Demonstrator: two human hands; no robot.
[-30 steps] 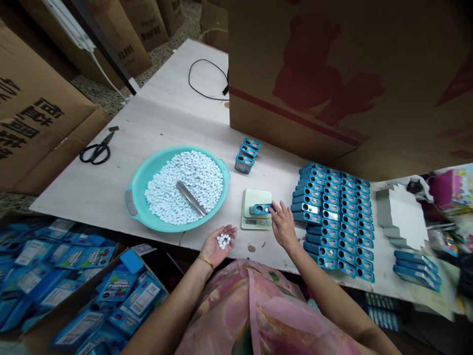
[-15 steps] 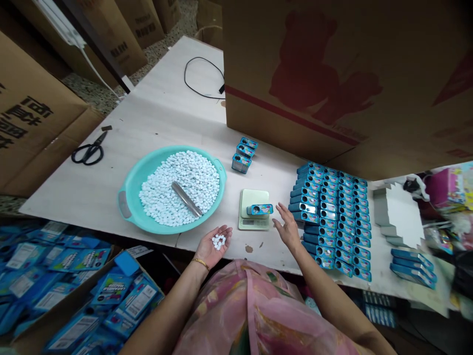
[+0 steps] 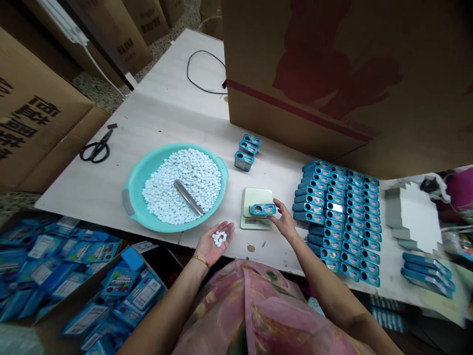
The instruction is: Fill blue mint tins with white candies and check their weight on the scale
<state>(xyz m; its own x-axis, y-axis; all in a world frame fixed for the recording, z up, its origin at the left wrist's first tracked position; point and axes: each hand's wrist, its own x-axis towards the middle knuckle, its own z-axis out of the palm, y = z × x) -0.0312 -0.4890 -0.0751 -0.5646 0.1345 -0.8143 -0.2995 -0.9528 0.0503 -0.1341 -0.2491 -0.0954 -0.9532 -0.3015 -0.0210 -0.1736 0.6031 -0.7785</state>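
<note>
My left hand (image 3: 212, 245), palm up with the fingers loosely curled, cradles several small white candies (image 3: 219, 238). It is just in front of the teal basin (image 3: 130, 190), which is heaped with more of these white candies (image 3: 195, 172); a metal scoop (image 3: 187, 197) lies on top of them. A blue candy tin (image 3: 263, 209) with a dark round hole in its top stands on a pale green kitchen scale (image 3: 254, 197). The thumb and fingers of my right hand (image 3: 285, 223) close around the tin's right end. The scale's display is too small to read.
Rows of blue tins (image 3: 338, 217) stand right of the scale, and three tins (image 3: 244, 160) behind it. A large cardboard box (image 3: 314, 98) walls off the back. Scissors (image 3: 96, 149) and a black cable (image 3: 189, 74) lie on the table (image 3: 155, 118). Boxed tins (image 3: 121, 291) fill the lower left.
My right hand has moved left from beside the scale and taken hold of the tin's right end. The left hand still holds the candies. The view has shifted slightly.
</note>
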